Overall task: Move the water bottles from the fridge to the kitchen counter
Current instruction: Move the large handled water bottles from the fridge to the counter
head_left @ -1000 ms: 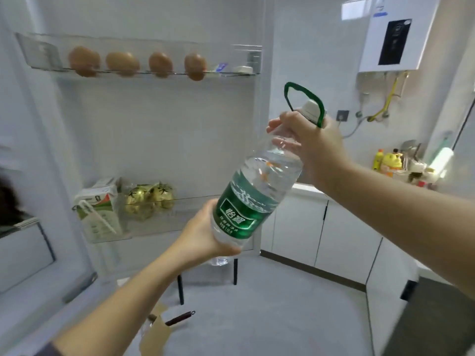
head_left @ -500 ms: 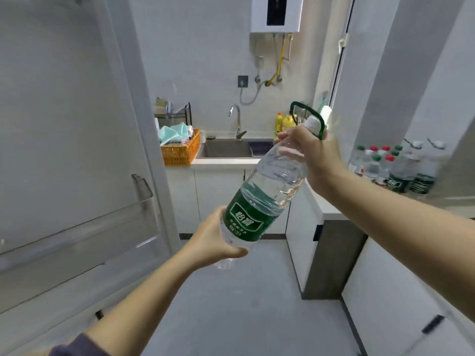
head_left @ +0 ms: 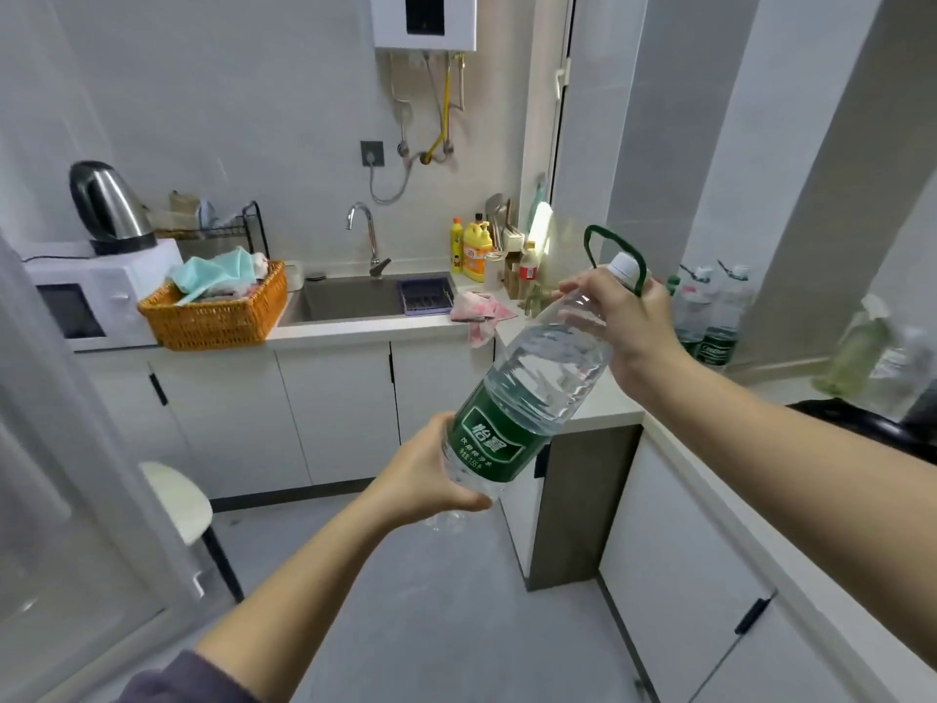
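Note:
A large clear water bottle [head_left: 527, 393] with a green label, white cap and green carry loop is tilted in mid-air over the floor, cap up to the right. My left hand [head_left: 431, 474] grips its lower end from below. My right hand [head_left: 623, 317] grips its neck just under the cap. Other water bottles [head_left: 710, 317] stand on the white kitchen counter [head_left: 608, 403] behind my right hand, against the wall. The fridge door [head_left: 61, 474] edge shows at the far left.
A sink [head_left: 355, 301] with a tap sits at the back, an orange basket [head_left: 218, 317], microwave [head_left: 96, 296] and kettle [head_left: 109, 205] to its left. Detergent bottles [head_left: 474, 251] and a pink cloth [head_left: 479, 312] lie right of the sink. A white stool [head_left: 177, 499] stands left.
The view has swung right from the fridge door shelves to the kitchen. Both hands keep the same hold on the bottle, which is now nearer the counter corner.

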A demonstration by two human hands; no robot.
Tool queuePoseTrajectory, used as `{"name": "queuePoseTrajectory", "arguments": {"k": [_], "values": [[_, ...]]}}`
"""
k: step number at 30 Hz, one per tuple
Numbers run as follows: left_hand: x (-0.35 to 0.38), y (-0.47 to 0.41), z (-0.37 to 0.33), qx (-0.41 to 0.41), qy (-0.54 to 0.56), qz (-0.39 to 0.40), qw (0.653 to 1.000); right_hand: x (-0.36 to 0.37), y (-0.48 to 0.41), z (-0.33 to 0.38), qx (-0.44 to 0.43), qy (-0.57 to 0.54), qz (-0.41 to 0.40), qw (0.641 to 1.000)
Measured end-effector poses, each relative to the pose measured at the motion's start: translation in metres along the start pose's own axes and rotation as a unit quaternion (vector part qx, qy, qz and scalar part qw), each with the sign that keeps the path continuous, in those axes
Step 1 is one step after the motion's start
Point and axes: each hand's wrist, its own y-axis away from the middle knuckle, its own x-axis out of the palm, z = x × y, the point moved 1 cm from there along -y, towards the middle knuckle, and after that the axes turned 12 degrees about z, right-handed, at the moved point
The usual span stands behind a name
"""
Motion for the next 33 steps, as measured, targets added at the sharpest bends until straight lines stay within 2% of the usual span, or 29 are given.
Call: {"name": "queuePoseTrajectory", "arguments": {"k": [10,17,24,33], "values": [[0.054,-0.123,-0.047,0.016,0.017,-0.014,1.000,-0.113,-0.074,0.002,-0.005,0.007,0.005,1.000],[0.084,-0.189,-0.056,0.017,0.030,-0.001,0.999,-0.169,-0.116,-0.015,0.012,0.032,-0.004,0.999],[0.093,-0.266,-0.042,0.019,0.038,0.028,0.999,-0.209,-0.166,-0.043,0.019,0.050,-0.022,0.998],[0.099,-0.410,0.001,0.030,0.060,0.076,0.995,-0.252,-0.264,-0.104,0.031,0.142,-0.068,0.987]]}}
